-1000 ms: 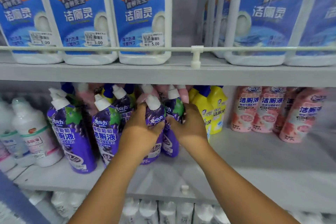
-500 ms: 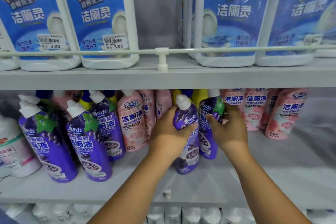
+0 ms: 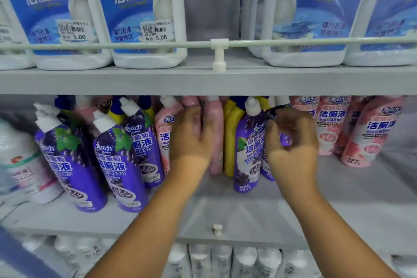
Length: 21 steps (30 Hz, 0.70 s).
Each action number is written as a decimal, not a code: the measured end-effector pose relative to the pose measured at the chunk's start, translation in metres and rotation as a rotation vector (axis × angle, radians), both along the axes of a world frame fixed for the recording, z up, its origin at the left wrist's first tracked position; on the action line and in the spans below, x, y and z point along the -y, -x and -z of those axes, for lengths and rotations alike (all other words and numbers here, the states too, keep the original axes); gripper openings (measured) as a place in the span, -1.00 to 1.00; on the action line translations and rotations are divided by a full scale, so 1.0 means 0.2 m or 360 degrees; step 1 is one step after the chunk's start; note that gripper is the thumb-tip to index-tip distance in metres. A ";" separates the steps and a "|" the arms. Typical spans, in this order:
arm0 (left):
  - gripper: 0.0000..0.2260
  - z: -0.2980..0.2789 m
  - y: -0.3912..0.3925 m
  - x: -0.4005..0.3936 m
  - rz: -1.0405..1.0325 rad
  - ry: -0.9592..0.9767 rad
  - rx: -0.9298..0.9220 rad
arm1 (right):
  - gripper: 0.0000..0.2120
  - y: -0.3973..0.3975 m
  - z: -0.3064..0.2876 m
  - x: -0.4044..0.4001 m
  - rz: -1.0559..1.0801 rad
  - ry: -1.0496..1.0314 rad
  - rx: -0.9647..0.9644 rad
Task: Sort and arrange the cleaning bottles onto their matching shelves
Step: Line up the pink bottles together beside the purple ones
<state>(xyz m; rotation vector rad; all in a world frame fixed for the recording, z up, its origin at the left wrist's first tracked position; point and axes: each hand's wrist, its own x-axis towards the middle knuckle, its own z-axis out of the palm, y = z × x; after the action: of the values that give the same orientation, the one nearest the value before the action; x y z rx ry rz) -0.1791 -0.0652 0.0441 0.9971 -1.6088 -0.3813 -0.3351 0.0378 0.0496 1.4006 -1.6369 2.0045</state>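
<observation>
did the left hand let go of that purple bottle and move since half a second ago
Yes. The left hand has left the purple bottle, which stands on the shelf, and has shifted left onto the pink bottles.

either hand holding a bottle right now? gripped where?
Cannot tell for sure. The left hand, blurred, reaches among the pink bottles; the right hand curls near a purple bottle, grip unclear.

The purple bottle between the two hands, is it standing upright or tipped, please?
Upright: the purple bottle stands on the shelf, cap up.
</observation>
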 end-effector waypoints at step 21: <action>-0.63 0.07 -0.23 0.11 -0.0072 -0.0409 0.0286 | -0.51 -0.47 -0.02 0.44 -0.0139 -0.0976 0.0027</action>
<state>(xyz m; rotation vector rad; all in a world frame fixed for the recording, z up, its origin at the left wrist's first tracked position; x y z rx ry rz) -0.1337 -0.0874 0.0305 1.2907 -1.7236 -0.4878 -0.2407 -0.0512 0.0534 1.6554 -2.3627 1.6147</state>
